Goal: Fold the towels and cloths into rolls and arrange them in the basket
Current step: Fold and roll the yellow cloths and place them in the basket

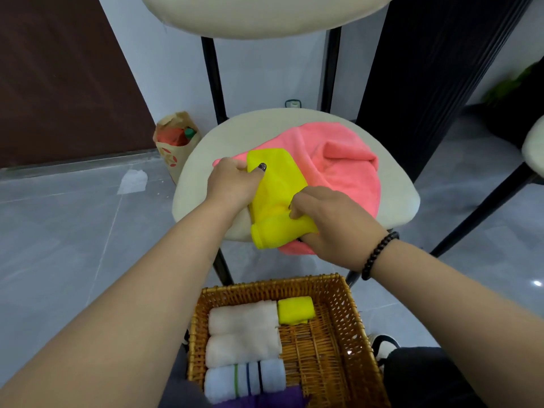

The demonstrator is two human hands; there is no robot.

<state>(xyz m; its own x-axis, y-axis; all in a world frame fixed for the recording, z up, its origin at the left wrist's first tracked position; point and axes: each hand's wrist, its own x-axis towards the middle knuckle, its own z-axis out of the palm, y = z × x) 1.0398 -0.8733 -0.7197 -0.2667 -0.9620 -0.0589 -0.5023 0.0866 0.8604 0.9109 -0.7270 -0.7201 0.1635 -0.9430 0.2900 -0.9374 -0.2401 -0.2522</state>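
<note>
Bright, even indoor light, soft shadows, wide-angle bending and blur at edges.

The cloth [273, 198] is bright yellow, the towel [338, 166] under it is pink; the basket [332, 343] is brown wicker and holds two cream rolls [243, 331], one yellow roll [295, 310], one white roll [244, 379] with green, blue and black stripes, one purple cloth [265, 400]

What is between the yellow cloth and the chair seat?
The pink towel lies spread between the yellow cloth and the chair seat, in the head view.
</note>
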